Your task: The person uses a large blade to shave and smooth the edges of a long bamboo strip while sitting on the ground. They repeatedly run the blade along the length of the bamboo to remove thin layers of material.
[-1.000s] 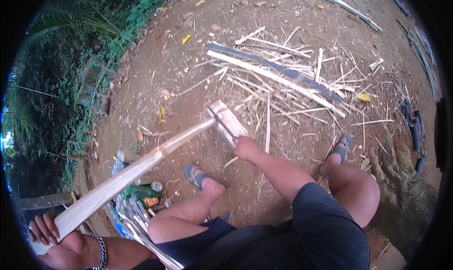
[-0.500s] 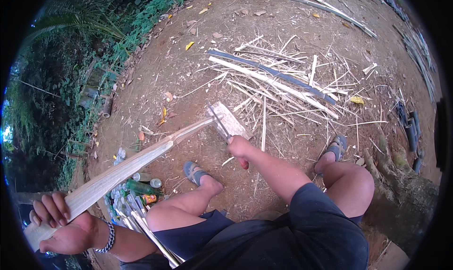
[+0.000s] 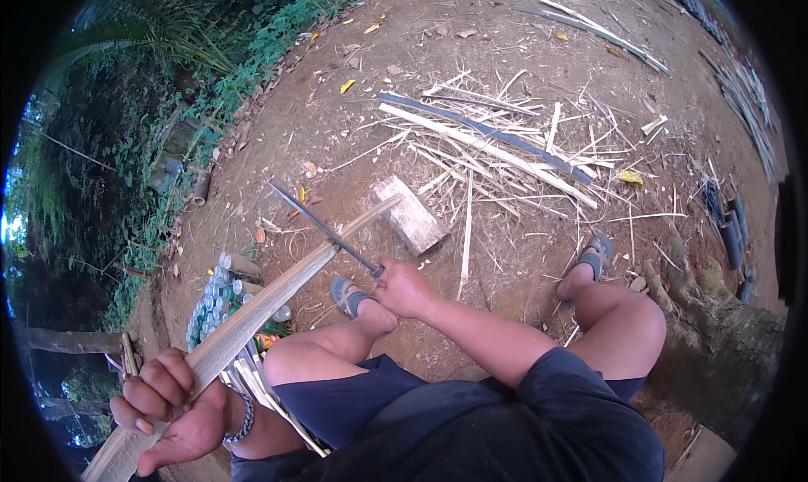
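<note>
My left hand [image 3: 181, 402] is closed around the near end of a long, pale split wood slat [image 3: 257, 318]. The slat slants up and away, narrowing toward its far tip, which lies over a squared wooden block [image 3: 421, 223] on the ground. In my right hand [image 3: 406, 288], the fingers are wrapped round the handle of a long, thin dark-bladed knife [image 3: 311, 218]. Its blade points up and left and crosses the slat short of the block. The handle is mostly hidden in the fist. Whether the edge bites into the wood cannot be made out.
Beyond the block lies a heap of pale strips [image 3: 505, 149] with a dark strip [image 3: 488, 131] across it. Bottles [image 3: 220, 297] lie beside my left leg. A thick tree root [image 3: 707, 314] is at the right, dense greenery [image 3: 126, 128] at the left.
My right hand has drawn back and left; the knife blade has swung from over the block to across the slat. My left hand has shifted right with the slat.
</note>
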### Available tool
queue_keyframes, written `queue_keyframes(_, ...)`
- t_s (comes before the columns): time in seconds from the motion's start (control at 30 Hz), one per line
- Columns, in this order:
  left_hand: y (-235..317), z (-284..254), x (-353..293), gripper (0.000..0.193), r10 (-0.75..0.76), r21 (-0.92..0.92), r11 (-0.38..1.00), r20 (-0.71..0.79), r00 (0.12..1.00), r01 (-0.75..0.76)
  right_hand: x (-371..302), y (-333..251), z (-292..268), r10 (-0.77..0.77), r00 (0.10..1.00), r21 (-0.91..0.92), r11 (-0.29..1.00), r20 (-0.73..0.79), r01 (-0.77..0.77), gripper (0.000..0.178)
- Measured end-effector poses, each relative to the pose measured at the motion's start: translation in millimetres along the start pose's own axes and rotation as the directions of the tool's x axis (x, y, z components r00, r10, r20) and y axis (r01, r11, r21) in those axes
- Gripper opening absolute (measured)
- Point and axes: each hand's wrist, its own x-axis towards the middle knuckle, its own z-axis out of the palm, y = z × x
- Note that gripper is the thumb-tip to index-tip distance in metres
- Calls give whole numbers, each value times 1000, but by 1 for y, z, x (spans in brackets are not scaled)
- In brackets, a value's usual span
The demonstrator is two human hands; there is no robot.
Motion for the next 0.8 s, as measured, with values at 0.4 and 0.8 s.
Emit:
queue_keyframes(0.4,-8,16,5,50,16,93,996,-113,993,-5,36,64,-2,178,981,-107,977,-72,-185,20)
queue_keyframes(0.8,-24,10,34,47,-11,129,991,-91,996,23,82,152,2,354,929,-90,927,-110,-364,23)
